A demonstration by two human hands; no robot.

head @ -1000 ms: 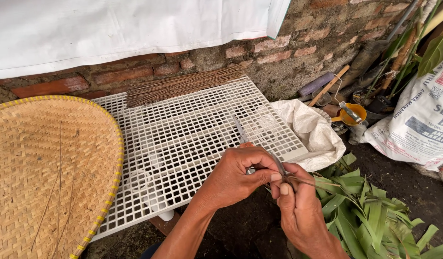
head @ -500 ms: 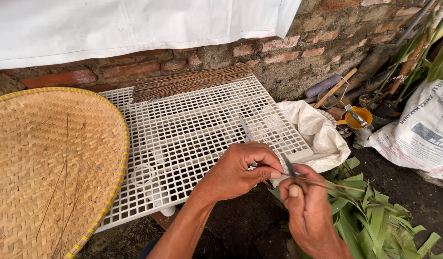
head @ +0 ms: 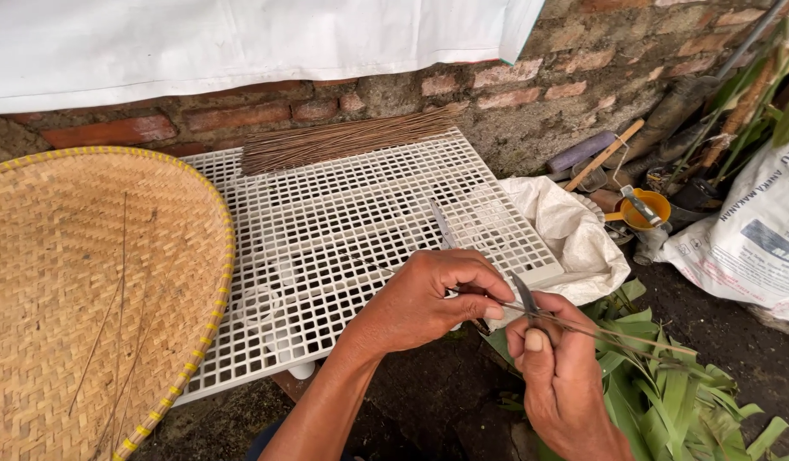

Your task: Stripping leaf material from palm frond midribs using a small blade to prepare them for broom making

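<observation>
the person's left hand (head: 429, 299) and right hand (head: 565, 384) meet just off the front edge of the white plastic grid surface (head: 343, 230), over dark ground. the right hand's fingers are clenched around a small knife (head: 524, 299), its blade sticking up past the thumb. the left hand's fingers pinch a thin leaf rib (head: 616, 335) that runs out to the right, toward the pile of green leaves (head: 668, 393) on the ground. a second blade (head: 441, 224) lies on the grid near the left hand. a bundle of brown sticks (head: 343, 141) rests along the far edge by the brick wall (head: 582, 77). a wide woven tray (head: 78, 290) sits to the left with a few thin sticks in it, and a white sack (head: 565, 239) lies crumpled to the right of the grid.
</observation>
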